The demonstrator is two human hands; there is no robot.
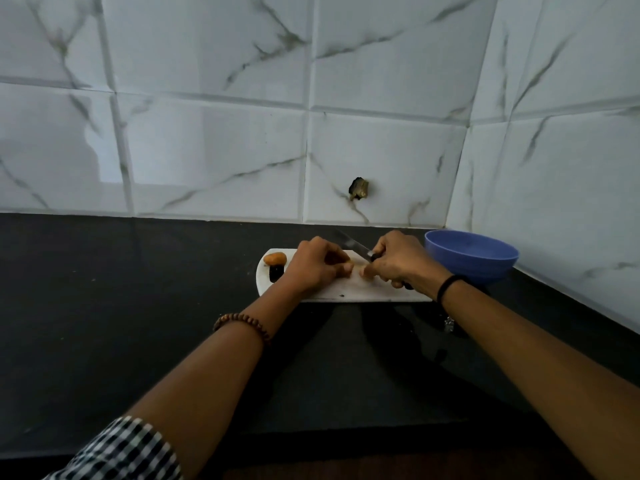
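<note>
Slicing step. Right grip (398, 263) closed round knife (351, 244); left grip (313, 268) pinching pale food piece (358, 267) on board (346, 292), between both grips. Orange chunk (274, 258) left of left grip; bowl (471, 259) right of right grip. Next, likely: steady downward cut.

Both forearms reach forward and converge. Left hand (313, 268) is palm-down, fingers (337, 263) curled, tips pinching a small pale piece (350, 267). Right hand (403, 263) is knuckles-up, fingers wrapped round the knife (351, 244) handle. Hands just beside each other, a small gap between. Left checked sleeve (121, 448) bunched near the elbow.
</note>
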